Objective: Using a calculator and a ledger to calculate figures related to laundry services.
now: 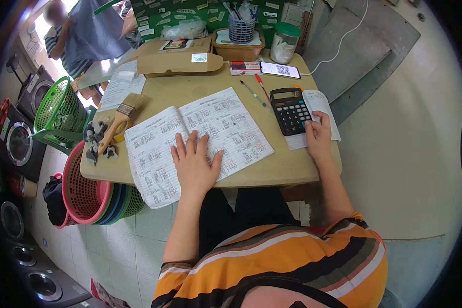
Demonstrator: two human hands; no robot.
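Observation:
An open lined notebook (250, 134) full of handwritten entries lies tilted on the table, its lower left corner past the front edge. My left hand (195, 165) rests flat on its pages with fingers apart, holding nothing. At the right, my right hand (318, 134) touches the lower right side of a black desk calculator (290, 111), whose display shows digits. Its fingers are curled, and whether they grip the calculator's edge I cannot tell. Beneath the calculator is a smaller open notebook (319, 101). A red pen (262, 88) and a second pen (254, 94) lie left of the calculator.
Along the table's back stand a cardboard box (177, 63), a pen basket (241, 30), a lidded jar (284, 44) and a smartphone (280, 70) on a white cable. A paintbrush (119, 119) lies left. Laundry baskets (86, 184) and front-loading machines (19, 142) are beyond; a person (61, 42) holds dark fabric.

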